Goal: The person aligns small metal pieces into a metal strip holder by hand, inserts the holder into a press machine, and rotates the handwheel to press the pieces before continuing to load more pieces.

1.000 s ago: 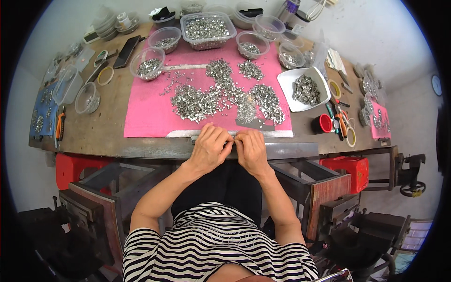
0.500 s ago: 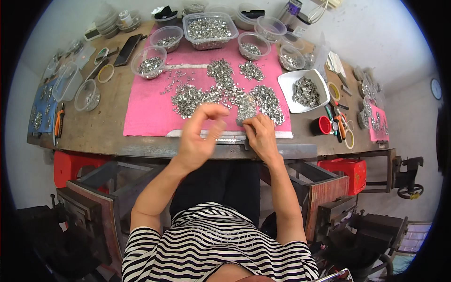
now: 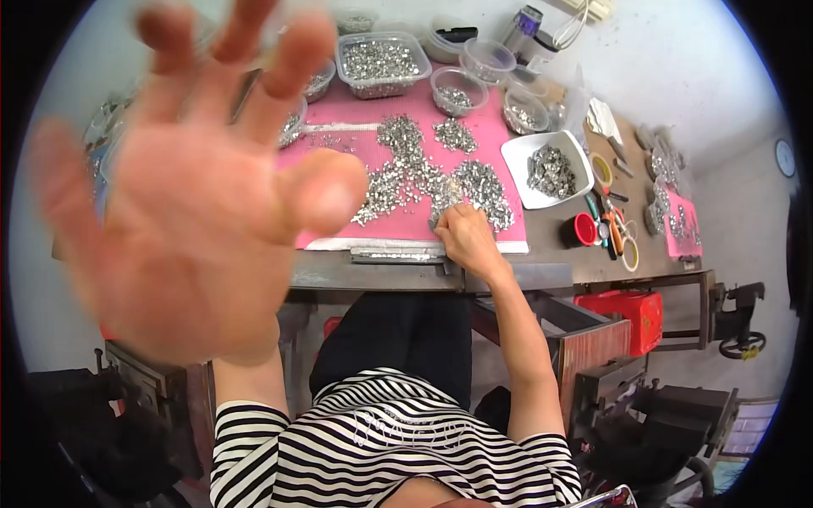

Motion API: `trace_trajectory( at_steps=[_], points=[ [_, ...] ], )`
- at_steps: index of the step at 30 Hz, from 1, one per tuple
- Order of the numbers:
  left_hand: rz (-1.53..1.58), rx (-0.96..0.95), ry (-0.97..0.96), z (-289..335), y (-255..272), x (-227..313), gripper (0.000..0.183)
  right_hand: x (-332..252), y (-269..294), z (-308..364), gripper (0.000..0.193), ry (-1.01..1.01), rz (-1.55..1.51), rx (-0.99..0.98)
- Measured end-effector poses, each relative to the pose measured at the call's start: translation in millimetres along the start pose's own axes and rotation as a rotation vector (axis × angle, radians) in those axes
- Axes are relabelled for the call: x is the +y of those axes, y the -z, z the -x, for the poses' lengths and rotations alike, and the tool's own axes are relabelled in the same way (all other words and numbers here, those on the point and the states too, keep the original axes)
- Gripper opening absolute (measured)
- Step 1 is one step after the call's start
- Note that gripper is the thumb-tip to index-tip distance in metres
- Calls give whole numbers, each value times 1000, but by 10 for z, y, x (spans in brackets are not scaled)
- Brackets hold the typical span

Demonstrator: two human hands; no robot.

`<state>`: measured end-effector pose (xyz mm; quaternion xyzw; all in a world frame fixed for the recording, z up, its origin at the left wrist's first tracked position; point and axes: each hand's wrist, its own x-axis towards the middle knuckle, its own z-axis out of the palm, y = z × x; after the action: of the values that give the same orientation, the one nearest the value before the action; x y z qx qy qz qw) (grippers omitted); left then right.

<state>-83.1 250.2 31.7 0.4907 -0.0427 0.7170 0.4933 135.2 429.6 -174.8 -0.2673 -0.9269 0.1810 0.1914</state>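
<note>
Facing the viewer palm first, the left hand (image 3: 199, 220) hangs spread wide and apparently empty; it is blurred and blocks much of the left side of the surface (image 3: 550, 237). At the middle of the near edge, the right hand (image 3: 470, 237) has its fingers curled together against a heap of small silver pieces (image 3: 445, 193), but whether they pinch any I cannot tell. A slim metal bar (image 3: 396, 256) lies along that near edge, just left of the right hand, a bright row along its top, probably set there so both hands can reach it. The loose heaps rest on a pink cloth (image 3: 360, 110), whose texture likely keeps them from sliding. Toward the far edge a clear rectangular tub (image 3: 385, 87) holds many more, perhaps back there to avoid being knocked. Between the cloth and the right edge, a white dish (image 3: 514, 163) holds darker pieces, its raised walls seemingly keeping them apart from the heaps; a red cup (image 3: 583, 229) and orange-handled pliers (image 3: 616, 230) lie nearer, seemingly for easy reach
</note>
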Motion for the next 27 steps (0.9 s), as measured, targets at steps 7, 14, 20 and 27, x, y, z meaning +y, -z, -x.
trace_trajectory(
  at_steps=[7,14,20,27],
  points=[
    [-111,-140,268,320,-518,-264,19,-31,-24,29,8,23,22,24],
    [326,-187,264,409,-824,-506,26,-110,54,70,9,-112,-259,93],
    [499,-154,314,252,-730,-334,33,-217,111,139,9,-134,-417,338],
    [305,-195,176,251,-643,-315,45,-318,28,313,6,-149,-476,254]
  ],
)
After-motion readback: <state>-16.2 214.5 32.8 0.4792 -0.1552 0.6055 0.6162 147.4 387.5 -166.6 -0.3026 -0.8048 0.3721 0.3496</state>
